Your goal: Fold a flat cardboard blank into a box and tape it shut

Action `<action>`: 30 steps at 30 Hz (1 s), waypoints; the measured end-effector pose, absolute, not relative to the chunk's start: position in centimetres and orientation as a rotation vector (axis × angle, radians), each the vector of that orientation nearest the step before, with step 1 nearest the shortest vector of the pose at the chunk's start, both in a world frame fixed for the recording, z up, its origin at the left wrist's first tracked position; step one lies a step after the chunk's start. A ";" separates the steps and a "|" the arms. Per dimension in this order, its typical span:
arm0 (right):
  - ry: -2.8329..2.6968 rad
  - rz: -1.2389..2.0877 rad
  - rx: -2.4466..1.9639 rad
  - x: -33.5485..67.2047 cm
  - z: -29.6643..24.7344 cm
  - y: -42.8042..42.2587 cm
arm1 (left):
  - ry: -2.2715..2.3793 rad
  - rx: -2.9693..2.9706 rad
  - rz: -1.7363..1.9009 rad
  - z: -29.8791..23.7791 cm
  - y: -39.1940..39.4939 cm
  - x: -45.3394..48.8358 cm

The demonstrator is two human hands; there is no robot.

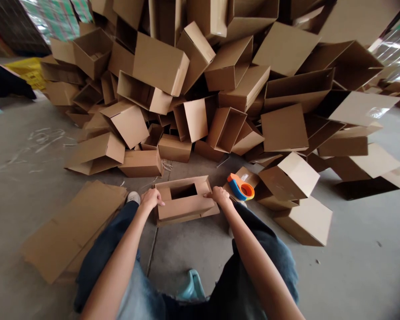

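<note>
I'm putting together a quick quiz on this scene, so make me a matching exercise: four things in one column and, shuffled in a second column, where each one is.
Things:
1. Left hand
2. Right hand
3. Orange and blue tape dispenser
4. Stack of flattened cardboard

Places:
A. On the floor, right of the cardboard box
B. On the box's right edge
C. On the floor, left of the person's legs
D. On the box's left end

Pairs: 1-D, 2-B, 3-A, 4-C
</note>
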State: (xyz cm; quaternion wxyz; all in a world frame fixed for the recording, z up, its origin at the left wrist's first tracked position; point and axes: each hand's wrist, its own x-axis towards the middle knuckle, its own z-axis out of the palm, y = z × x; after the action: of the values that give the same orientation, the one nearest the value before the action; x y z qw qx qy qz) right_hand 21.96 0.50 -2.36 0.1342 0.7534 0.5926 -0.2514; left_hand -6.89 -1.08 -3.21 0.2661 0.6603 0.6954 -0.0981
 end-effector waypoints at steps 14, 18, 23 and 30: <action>1.692 -0.801 2.223 21.8 -3.0 0.5 | 1.974 1.647 -0.365 -6.2 -0.8 -8.0; 1.778 -0.827 2.197 22.4 -3.6 0.6 | 1.957 1.630 -0.425 -5.2 -0.9 -7.5; 1.854 -1.055 2.138 24.1 -4.9 0.7 | 1.865 1.624 -0.400 -5.8 -0.9 -7.7; 1.934 -1.149 2.105 25.3 -6.3 0.5 | 1.774 1.515 -0.275 -8.7 -0.5 -8.6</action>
State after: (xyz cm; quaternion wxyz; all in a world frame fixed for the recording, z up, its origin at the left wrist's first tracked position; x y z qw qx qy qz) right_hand 25.26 0.52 -6.33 0.0305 0.6829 0.6275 -0.3727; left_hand -8.63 -0.55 -8.66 0.3859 0.5951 0.6967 -0.1078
